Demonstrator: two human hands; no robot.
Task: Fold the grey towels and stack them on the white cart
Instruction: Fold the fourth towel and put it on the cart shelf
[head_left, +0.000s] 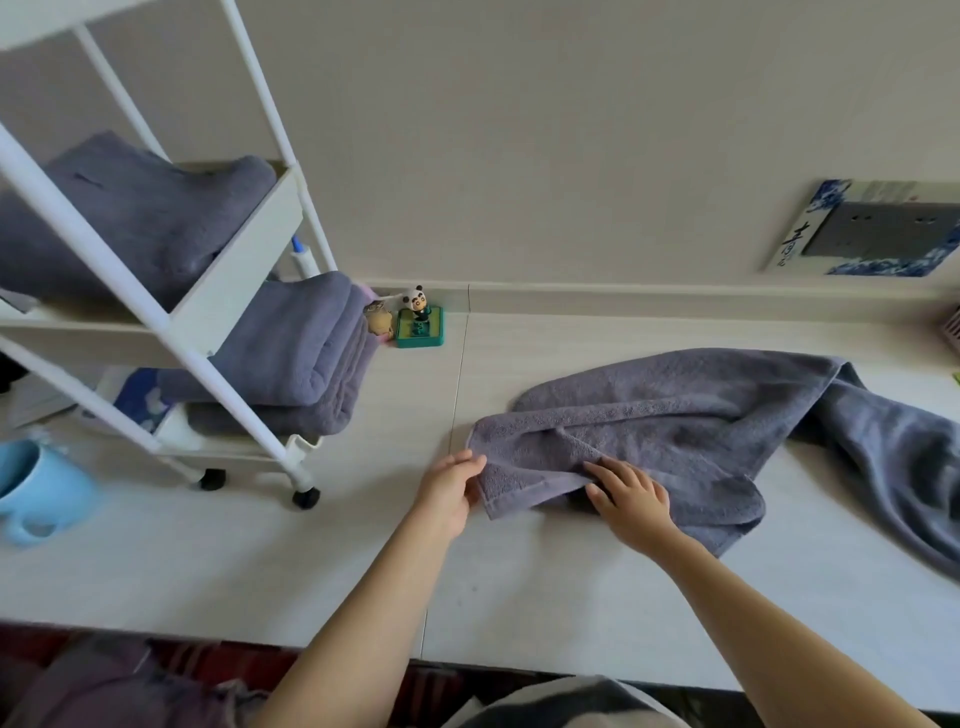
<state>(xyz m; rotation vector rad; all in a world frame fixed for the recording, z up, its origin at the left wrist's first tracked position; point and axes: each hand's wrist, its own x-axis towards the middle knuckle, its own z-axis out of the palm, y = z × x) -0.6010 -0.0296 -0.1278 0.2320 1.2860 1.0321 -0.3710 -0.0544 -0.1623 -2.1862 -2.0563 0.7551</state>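
Observation:
A grey towel (691, 415) lies rumpled and spread across the white table, its right end trailing toward the front right. My left hand (451, 493) pinches the towel's near left corner. My right hand (626, 499) lies on the towel beside a folded-over hem, with its fingers curled into the cloth. The white cart (244, 275) stands at the left of the table. Folded grey towels (296, 353) are stacked on its lower shelf, and another folded grey towel (140, 208) fills the shelf above.
A panda figure on a green base (418, 325) stands by the wall next to the cart. A light blue cup (36, 488) sits at the far left. A blue-patterned wall plate (872, 228) is at the upper right. The table's front edge runs below my arms.

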